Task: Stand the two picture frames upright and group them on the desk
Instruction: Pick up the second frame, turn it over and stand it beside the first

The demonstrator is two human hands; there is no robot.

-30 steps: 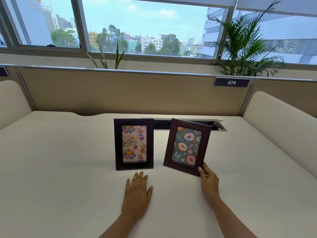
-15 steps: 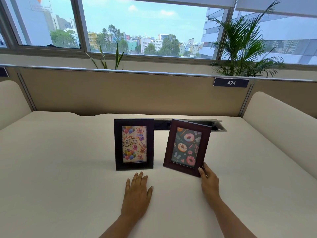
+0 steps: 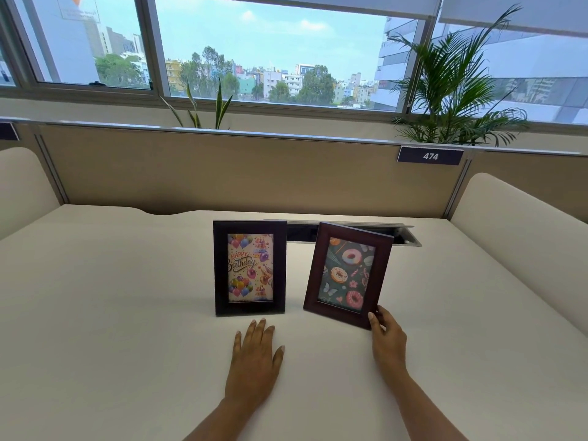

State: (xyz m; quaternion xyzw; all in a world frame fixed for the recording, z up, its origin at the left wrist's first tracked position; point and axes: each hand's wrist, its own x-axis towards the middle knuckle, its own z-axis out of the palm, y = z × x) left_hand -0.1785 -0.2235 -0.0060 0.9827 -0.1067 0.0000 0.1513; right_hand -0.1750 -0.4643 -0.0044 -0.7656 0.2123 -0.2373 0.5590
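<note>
Two dark wooden picture frames stand upright side by side on the cream desk. The birthday frame with balloons stands straight on the left. To its right, the donut frame leans slightly clockwise and is turned a little. My right hand pinches the donut frame's lower right corner with thumb and fingers. Flat on the desk just in front of the birthday frame lies my left hand, its fingers straight and apart from the frame.
A cable slot with an open lid lies behind the frames. A beige partition with a "474" label closes the back. Padded side dividers flank the desk. Plants stand by the window.
</note>
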